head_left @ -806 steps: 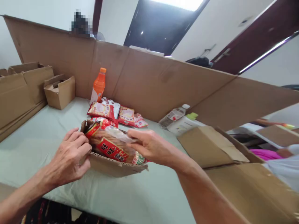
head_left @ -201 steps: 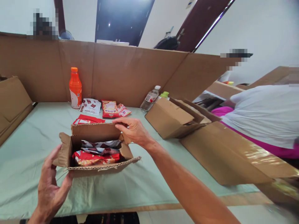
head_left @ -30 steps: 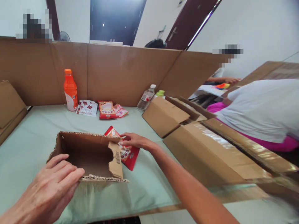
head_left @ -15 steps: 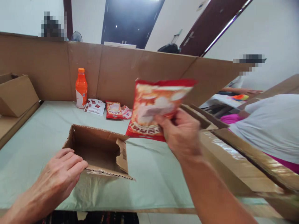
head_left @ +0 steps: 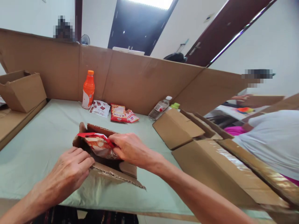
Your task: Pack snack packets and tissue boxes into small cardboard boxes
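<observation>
An open cardboard box [head_left: 109, 172] lies on the pale green cloth close in front of me. My left hand [head_left: 76, 166] grips its near left rim, the fingers curled over the edge. With my right hand [head_left: 123, 147] I pinch the edge of a red snack packet [head_left: 100, 144], which sits partly inside the box, tilted. The packet's lower part is hidden by the box wall and my fingers. Behind the box lie a white packet [head_left: 100, 109], a smaller red packet [head_left: 118, 113] and a pink-and-white packet [head_left: 132, 117].
An orange bottle [head_left: 88, 90] stands by the cardboard wall [head_left: 137, 81]. A clear bottle [head_left: 160, 109] leans near the boxes [head_left: 179, 127] on the right. Another open box [head_left: 25, 91] is at the left. A person in a white top [head_left: 275, 137] is beyond the right side.
My right hand has brought the red packet down and left, from the air into the box. My left hand stays on the rim. The view has shifted slightly.
</observation>
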`<action>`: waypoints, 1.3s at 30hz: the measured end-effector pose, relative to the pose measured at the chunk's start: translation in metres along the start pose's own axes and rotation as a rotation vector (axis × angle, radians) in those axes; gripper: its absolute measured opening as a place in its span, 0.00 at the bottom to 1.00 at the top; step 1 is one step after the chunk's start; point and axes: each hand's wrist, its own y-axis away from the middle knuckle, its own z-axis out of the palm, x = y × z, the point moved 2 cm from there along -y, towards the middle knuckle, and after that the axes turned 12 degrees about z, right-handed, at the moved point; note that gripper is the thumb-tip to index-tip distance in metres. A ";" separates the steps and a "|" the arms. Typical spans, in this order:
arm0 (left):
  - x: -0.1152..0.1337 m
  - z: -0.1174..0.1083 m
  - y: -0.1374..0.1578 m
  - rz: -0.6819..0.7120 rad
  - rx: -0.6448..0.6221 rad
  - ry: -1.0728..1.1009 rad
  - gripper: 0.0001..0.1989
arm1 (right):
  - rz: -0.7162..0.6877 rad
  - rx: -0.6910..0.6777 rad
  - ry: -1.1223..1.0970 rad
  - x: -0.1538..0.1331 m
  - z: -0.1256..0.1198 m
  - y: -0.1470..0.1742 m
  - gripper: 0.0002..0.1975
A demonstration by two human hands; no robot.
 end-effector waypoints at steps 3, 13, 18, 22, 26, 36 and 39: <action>0.000 0.000 0.002 0.009 -0.013 0.010 0.11 | -0.033 -0.163 0.168 -0.005 0.000 -0.007 0.08; -0.004 0.001 -0.011 0.072 -0.078 -0.023 0.10 | -0.227 -0.341 0.327 -0.017 0.022 -0.021 0.13; 0.000 0.000 -0.014 0.045 -0.117 -0.053 0.11 | -0.250 -0.340 0.241 -0.011 0.028 -0.017 0.12; 0.001 0.000 -0.027 0.116 -0.205 -0.053 0.07 | -0.268 -0.367 0.171 -0.011 0.033 -0.014 0.11; -0.008 0.008 -0.050 0.056 -0.633 0.119 0.04 | -0.295 -0.393 0.051 -0.007 0.028 -0.002 0.08; -0.013 0.008 -0.054 -0.001 -0.595 0.293 0.09 | 0.483 0.435 -0.704 0.164 0.006 -0.069 0.09; -0.014 0.021 -0.044 0.076 -0.461 0.200 0.09 | 0.649 0.387 -0.646 0.210 0.041 -0.137 0.09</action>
